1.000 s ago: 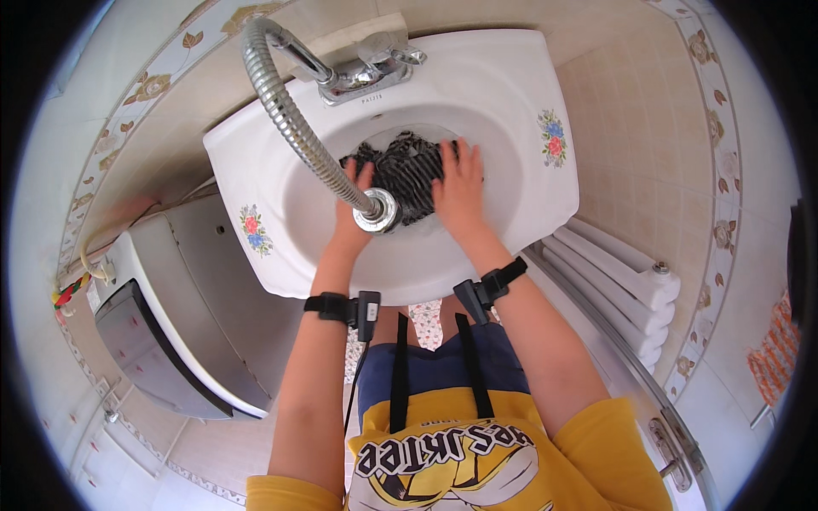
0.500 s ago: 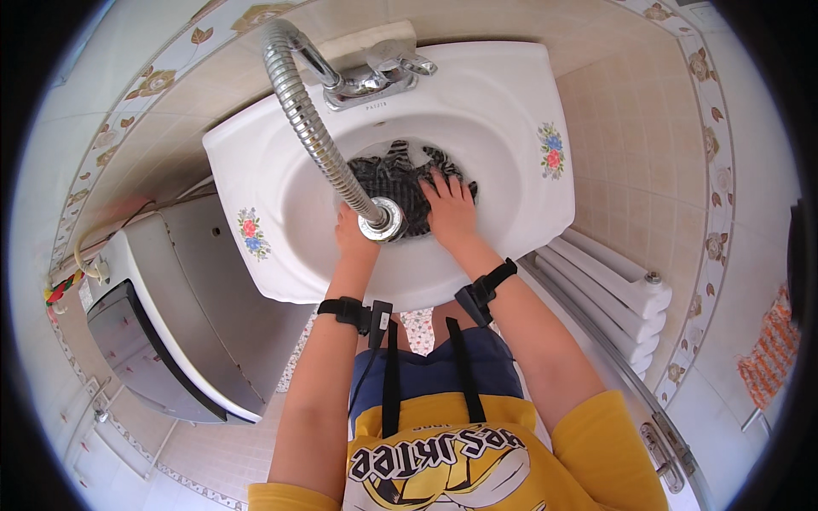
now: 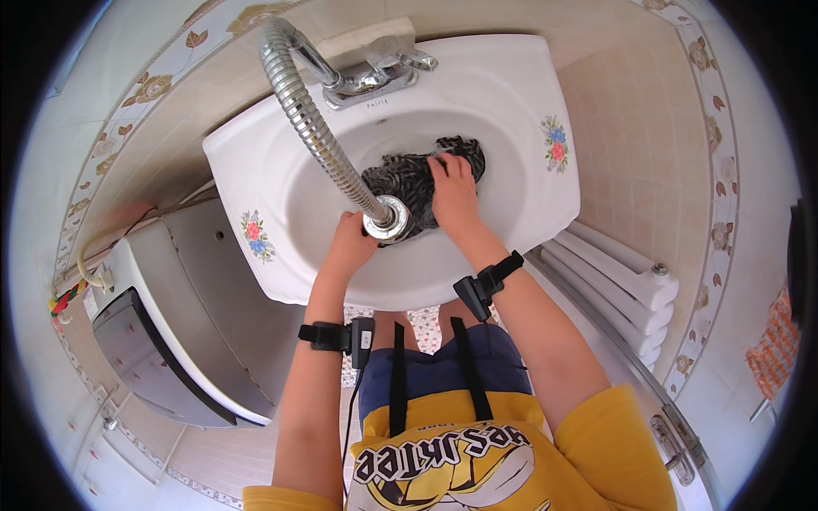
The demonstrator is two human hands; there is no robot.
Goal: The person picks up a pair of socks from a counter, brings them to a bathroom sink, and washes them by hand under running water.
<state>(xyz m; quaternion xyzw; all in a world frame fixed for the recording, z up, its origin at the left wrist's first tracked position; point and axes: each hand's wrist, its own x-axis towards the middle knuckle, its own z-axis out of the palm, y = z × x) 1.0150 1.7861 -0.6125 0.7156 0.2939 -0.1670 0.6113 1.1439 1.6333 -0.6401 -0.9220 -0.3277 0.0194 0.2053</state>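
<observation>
Glossy white ceramic basin with floral decals (image 3: pixel 520 111), ribbed shiny chrome metal shower hose (image 3: pixel 311 119), wet dark striped cloth (image 3: pixel 409 175), polished chrome tap (image 3: pixel 375 78), matt beige tiled wall (image 3: pixel 648 128)

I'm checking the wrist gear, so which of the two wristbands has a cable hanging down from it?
The left wristband, on the arm beside the washing machine: a thin dark cable drops from its small box. The right wristband shows no cable.

Lighting: bright, even daylight; soft shadows inside the sink (image 3: pixel 511 77); glare on the metal hose (image 3: pixel 315 128). Focus sharp centrally. Fisheye bending and black vignette at the rim.
</observation>
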